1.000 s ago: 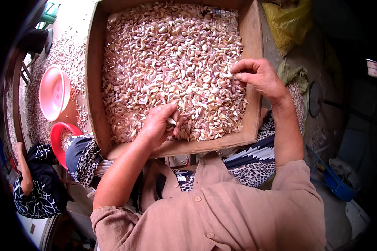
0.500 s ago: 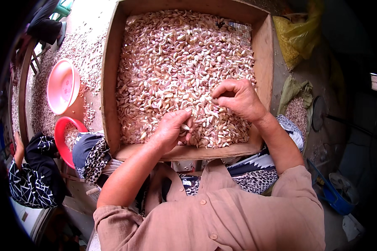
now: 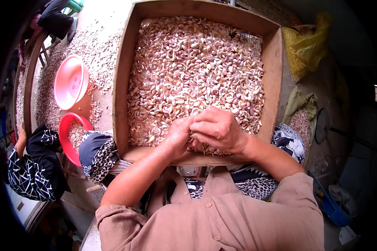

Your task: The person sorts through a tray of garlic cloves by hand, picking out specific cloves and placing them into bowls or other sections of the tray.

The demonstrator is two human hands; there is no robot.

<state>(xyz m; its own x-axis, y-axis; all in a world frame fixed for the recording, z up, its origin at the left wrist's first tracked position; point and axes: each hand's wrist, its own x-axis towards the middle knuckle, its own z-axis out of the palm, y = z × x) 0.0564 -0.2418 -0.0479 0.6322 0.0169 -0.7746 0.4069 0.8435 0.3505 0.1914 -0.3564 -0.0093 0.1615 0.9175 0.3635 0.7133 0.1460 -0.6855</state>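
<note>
Garlic cloves (image 3: 197, 67), whitish and pinkish, cover the bottom of a large wooden tray (image 3: 272, 79) that rests across my lap. Close to its near edge, my left hand (image 3: 178, 134) is closed, fingers curled around a garlic clove that my other hand now mostly covers. My right hand (image 3: 219, 129) meets it from the right, fingers pinched together over the left fingertips. Whatever lies between the right fingers is hidden. Both hands hover just above the cloves.
On the left stand a pink basin (image 3: 71, 81) and a red basin (image 3: 63, 138) holding cloves. More cloves lie scattered on the floor (image 3: 96, 50). A yellow sack (image 3: 308, 48) sits at the right, with a greenish sack (image 3: 299, 119) nearer. Other people sit at the left.
My right hand has come down and left, from above the cloves to my left hand; the two now touch. The whole view has shifted slightly, so the tray appears further right.
</note>
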